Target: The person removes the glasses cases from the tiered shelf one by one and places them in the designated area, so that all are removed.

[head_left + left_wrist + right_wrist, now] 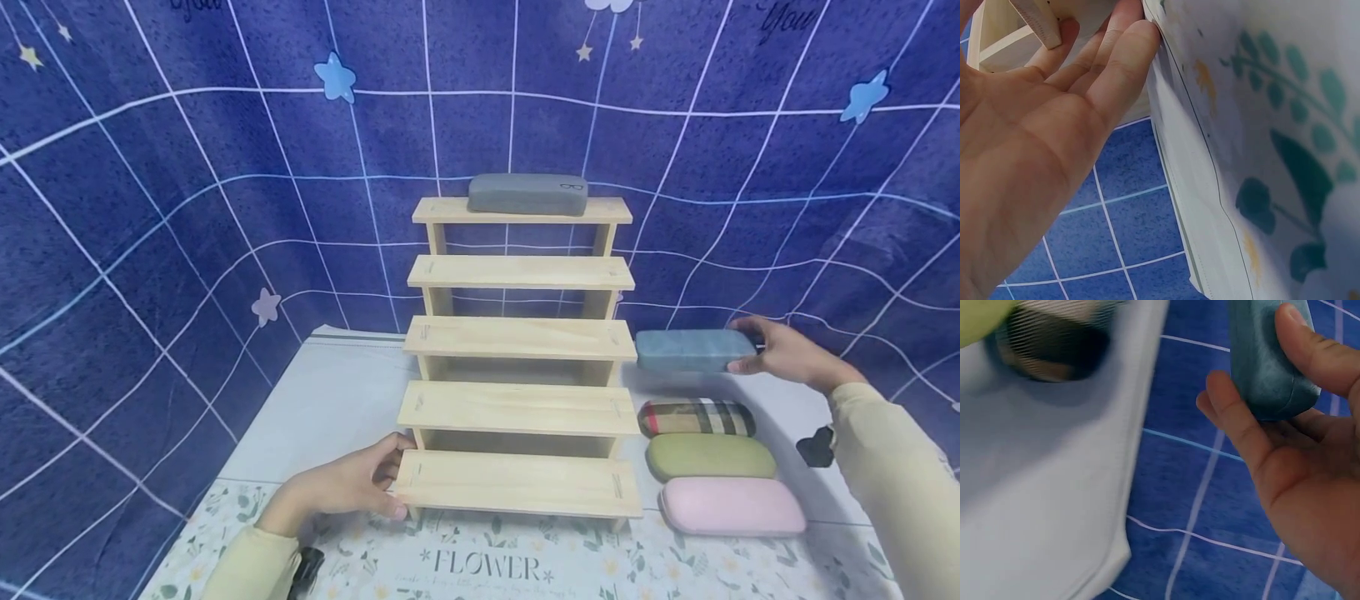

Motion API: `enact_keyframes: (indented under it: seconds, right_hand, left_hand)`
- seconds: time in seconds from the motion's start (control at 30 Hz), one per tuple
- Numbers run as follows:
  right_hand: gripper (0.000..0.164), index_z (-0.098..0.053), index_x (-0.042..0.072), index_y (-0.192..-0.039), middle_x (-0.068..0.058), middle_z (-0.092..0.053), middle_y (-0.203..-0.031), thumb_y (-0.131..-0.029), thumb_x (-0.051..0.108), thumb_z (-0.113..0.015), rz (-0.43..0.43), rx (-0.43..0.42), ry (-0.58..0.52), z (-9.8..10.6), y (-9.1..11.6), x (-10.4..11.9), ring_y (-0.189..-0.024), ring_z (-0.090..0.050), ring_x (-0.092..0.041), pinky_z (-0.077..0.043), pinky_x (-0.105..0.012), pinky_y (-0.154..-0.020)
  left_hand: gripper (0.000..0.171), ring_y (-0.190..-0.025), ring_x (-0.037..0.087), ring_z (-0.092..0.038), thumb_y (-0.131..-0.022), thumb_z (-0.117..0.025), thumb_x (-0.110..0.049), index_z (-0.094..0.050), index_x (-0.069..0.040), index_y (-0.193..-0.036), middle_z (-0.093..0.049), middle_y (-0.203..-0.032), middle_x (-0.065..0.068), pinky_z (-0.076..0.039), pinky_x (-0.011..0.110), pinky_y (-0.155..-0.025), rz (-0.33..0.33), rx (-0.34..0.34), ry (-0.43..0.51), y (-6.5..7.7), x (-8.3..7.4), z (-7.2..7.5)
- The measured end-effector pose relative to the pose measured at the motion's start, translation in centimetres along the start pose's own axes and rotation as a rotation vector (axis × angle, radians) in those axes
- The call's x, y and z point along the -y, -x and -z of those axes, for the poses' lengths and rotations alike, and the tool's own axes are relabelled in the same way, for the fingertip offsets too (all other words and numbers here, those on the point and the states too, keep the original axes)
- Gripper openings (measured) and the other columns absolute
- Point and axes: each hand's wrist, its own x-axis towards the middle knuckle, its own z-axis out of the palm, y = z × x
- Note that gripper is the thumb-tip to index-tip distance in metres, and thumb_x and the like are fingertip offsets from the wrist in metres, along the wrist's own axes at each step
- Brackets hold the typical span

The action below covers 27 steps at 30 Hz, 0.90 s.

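Note:
At the right, my right hand (783, 354) grips a blue glasses case (693, 350) by its right end. In the right wrist view the thumb (1313, 353) lies on one face of the case and the fingers are on the other side, with the case held above the table. My left hand (348, 483) holds the left end of the lowest step of a stepped wooden display stand (517, 483), thumb at the front corner, other fingers partly hidden behind it. A grey glasses case (527, 196) lies on the top step.
Right of the stand lie a plaid glasses case (693, 418), an olive-green one (711, 457) and a pink one (733, 507), front to back in a row. A flower-print cloth (480, 575) covers the table front. A blue grid curtain (300, 208) hangs behind.

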Motion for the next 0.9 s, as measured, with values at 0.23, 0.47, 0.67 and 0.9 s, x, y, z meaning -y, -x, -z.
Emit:
enact_keyframes:
  seconds: [0.23,0.47,0.67,0.9]
  right_hand:
    - [0.074,-0.044,-0.015,-0.134,-0.033,-0.057,-0.120,-0.080,0.016,-0.084,0.005,0.057,-0.004,-2.8,-0.4,-1.6,-0.096,-0.058,-0.031,-0.048,-0.042,-0.086]
    - [0.074,-0.046,-0.016,-0.132,-0.037,-0.052,-0.126,-0.076,0.013,-0.086,0.052,0.086,-0.027,-4.0,-0.5,-2.6,-0.108,-0.053,-0.041,-0.045,-0.045,-0.091]
    - [0.077,-0.039,-0.016,-0.137,-0.038,-0.047,-0.126,-0.071,-0.002,-0.077,-0.041,0.157,-0.135,-4.2,-0.8,-3.3,-0.094,-0.056,-0.032,-0.053,-0.032,-0.074]
    - [0.067,-0.034,-0.016,-0.141,-0.024,-0.053,-0.109,-0.080,-0.001,-0.059,-0.144,0.245,-0.237,-4.3,-1.2,-2.9,-0.063,-0.050,-0.018,-0.047,-0.030,-0.055]
  left_hand:
    - [0.074,-0.122,0.035,-0.053,-0.083,-0.082,-0.009,-0.035,0.002,-0.139,-0.054,-0.133,0.018,-0.049,0.035,-0.103,-0.007,0.006,0.009,-0.1,0.5,0.2]
    - [0.077,-0.122,0.032,-0.054,-0.082,-0.083,-0.014,-0.036,0.000,-0.141,-0.056,-0.131,0.015,-0.047,0.030,-0.103,0.028,-0.008,-0.021,0.1,0.3,0.1]
    - [0.076,-0.123,0.030,-0.055,-0.082,-0.084,-0.014,-0.037,-0.001,-0.141,-0.057,-0.131,0.013,-0.046,0.034,-0.105,0.045,-0.019,-0.030,0.0,0.4,0.2]
    - [0.077,-0.123,0.032,-0.055,-0.082,-0.083,-0.013,-0.035,0.000,-0.141,-0.055,-0.133,0.015,-0.046,0.033,-0.106,0.030,-0.007,-0.002,-0.2,0.4,0.2]
